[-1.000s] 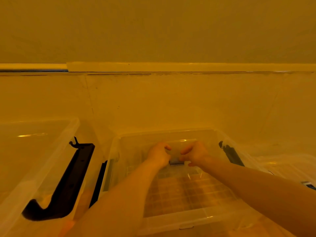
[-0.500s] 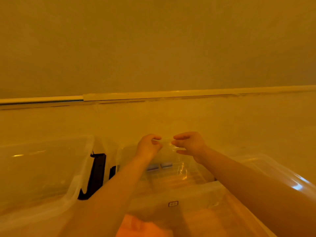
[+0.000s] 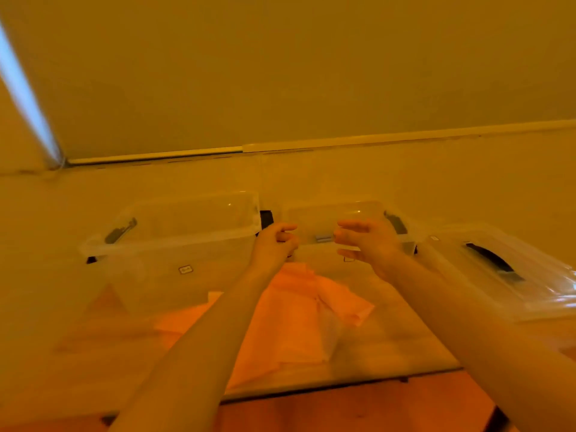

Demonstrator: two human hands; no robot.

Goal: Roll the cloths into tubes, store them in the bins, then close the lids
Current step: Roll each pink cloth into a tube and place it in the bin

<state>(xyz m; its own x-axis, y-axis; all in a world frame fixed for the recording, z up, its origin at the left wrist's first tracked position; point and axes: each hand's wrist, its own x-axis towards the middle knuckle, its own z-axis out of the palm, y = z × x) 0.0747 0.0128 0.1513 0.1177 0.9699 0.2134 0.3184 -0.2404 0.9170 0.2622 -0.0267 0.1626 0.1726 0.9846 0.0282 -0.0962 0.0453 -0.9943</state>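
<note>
Head view is showing the orange cloths (image 3: 299, 322) lying loose on the table (image 3: 358, 410) nearest me, while beyond them I am curling my left hand (image 3: 274, 244) round nothing and spreading my right hand (image 3: 367, 244) before the middle clear bin (image 3: 349, 219), with another bin (image 3: 174, 241) sitting left and a lid (image 3: 505, 269) right.

Bins (image 3: 187, 244) ahead; cloths (image 3: 296, 322) between arms
</note>
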